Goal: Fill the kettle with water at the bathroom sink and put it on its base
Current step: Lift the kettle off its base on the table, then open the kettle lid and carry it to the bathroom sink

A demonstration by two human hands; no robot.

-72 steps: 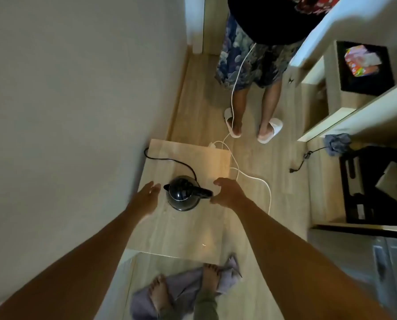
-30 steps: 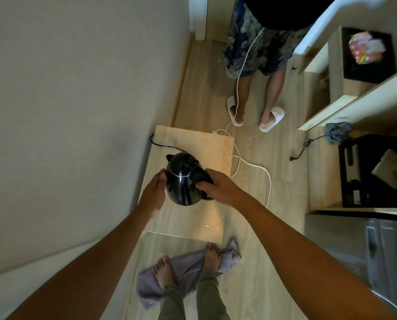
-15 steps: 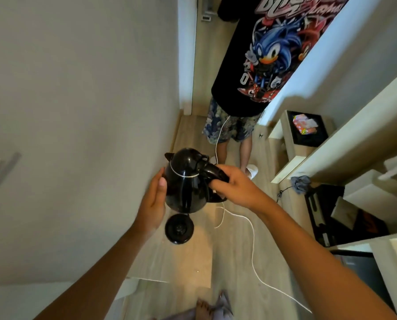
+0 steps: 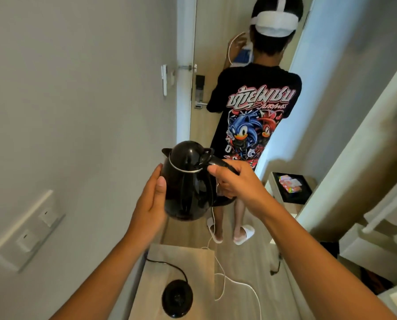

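A glossy black electric kettle (image 4: pixel 187 181) with its lid down hangs upright in the air at chest height. My right hand (image 4: pixel 235 181) is closed around its handle. My left hand (image 4: pixel 152 202) lies flat against the kettle's left side, fingers together, supporting it. Below, the round black base (image 4: pixel 177 297) sits on a small light-wood table (image 4: pixel 199 257), its black cord curling off to the left. No sink is in view.
A person in a black printed T-shirt (image 4: pixel 253 112) and white slippers stands close ahead, blocking the narrow hallway before a door (image 4: pixel 206 42). A white cable (image 4: pixel 236 282) trails across the floor. A wall runs along the left; shelving (image 4: pixel 292 188) juts in on the right.
I have lifted the kettle off its base with both hands and raised it. The view has tilted up from the table to the hallway and the person ahead.
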